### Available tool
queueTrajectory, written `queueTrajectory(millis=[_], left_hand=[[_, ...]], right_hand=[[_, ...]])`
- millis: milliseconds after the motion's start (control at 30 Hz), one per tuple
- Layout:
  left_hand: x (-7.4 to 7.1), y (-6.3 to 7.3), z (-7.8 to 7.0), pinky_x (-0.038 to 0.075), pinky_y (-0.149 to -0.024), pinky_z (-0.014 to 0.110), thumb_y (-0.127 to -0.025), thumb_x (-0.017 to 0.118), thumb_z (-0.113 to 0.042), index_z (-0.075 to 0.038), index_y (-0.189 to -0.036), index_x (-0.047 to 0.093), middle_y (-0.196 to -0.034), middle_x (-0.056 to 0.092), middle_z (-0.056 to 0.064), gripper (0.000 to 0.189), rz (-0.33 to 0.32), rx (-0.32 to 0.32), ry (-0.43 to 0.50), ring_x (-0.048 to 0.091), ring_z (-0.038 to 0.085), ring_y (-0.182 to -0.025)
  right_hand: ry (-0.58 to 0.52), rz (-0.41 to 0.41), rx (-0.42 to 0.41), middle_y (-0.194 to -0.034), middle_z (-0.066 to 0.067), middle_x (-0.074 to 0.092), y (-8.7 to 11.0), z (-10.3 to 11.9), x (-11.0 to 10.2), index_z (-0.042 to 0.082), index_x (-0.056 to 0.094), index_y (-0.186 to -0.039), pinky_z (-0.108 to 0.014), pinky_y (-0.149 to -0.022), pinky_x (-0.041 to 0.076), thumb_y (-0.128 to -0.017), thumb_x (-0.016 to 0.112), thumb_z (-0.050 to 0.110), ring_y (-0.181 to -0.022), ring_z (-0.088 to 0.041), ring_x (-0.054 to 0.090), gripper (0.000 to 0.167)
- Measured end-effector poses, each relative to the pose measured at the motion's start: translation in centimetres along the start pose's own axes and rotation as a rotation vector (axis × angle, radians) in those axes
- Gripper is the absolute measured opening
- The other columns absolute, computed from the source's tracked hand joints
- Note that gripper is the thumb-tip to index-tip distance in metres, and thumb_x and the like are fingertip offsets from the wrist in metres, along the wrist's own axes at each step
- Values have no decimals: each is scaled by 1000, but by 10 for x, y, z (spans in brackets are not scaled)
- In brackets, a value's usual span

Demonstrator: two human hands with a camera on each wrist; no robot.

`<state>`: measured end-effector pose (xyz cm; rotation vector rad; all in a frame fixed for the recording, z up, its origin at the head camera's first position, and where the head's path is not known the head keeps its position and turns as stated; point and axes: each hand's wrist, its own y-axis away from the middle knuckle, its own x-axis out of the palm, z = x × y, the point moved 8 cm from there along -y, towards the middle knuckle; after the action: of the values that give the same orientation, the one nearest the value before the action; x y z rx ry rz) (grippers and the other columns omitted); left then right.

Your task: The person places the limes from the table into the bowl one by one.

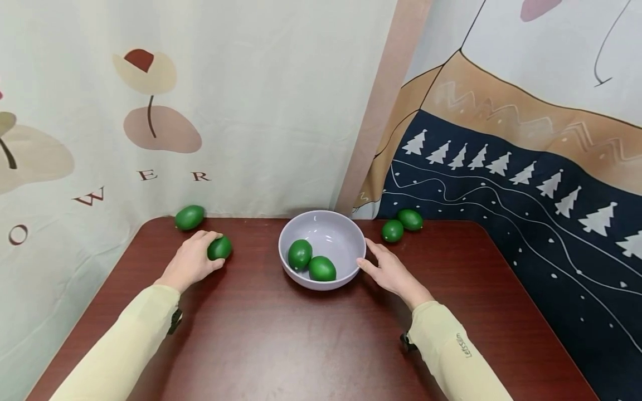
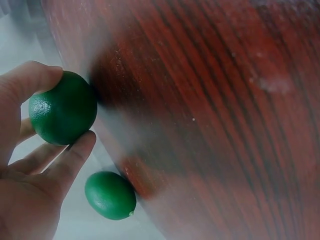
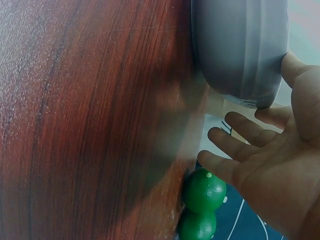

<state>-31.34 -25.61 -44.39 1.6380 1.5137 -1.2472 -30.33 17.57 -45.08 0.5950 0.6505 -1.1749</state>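
At the left of the table, my left hand (image 1: 193,260) has its thumb and fingertips around a green lime (image 1: 219,248). The left wrist view shows the thumb (image 2: 42,77) on one side of that lime and the fingers on the other. A second lime (image 1: 189,217) lies just beyond, by the table's back edge. My right hand (image 1: 390,270) is at the right side of a pale lavender bowl (image 1: 351,234), thumb and index fingertip right at its rim and outer wall, other fingers loosely extended. Two limes, one left (image 1: 300,254) and one right (image 1: 322,269), sit inside the bowl.
Two more limes, one nearer (image 1: 393,230) and one behind it (image 1: 410,219), lie together at the back right of the brown wooden table (image 1: 281,345). A pale printed curtain (image 1: 271,111) hangs behind, and a dark blue tree-patterned cloth (image 1: 501,223) hangs at the right.
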Motion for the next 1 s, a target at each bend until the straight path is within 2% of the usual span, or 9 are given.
queueTrajectory(millis=[267,567,1000], left_hand=[[-1,0,-2,51,-93,63,-87,79,-14,4,-138,56,-135,53,28,59,-28,18,9,58,46,-111],[-4,0,-13,51,-92,60,-88,78,-14,3,-139,56,-135,55,26,59,-53,48,35,59,43,-111],[-11,2,-34,51,-90,57,-86,77,-12,2,-137,58,-131,57,22,57,-106,102,67,60,40,-107]], right_hand=[[2,5,9,-159,-23,41,0,1,-1,7,30,-163,-62,-119,32,-104,62,36,-147,-42,39,73],[-11,10,28,-159,-22,40,0,0,0,9,30,-163,-62,-119,32,-104,62,37,-146,-41,39,73],[8,5,12,-159,-24,40,0,1,0,6,30,-163,-62,-119,32,-105,61,37,-147,-43,38,73]])
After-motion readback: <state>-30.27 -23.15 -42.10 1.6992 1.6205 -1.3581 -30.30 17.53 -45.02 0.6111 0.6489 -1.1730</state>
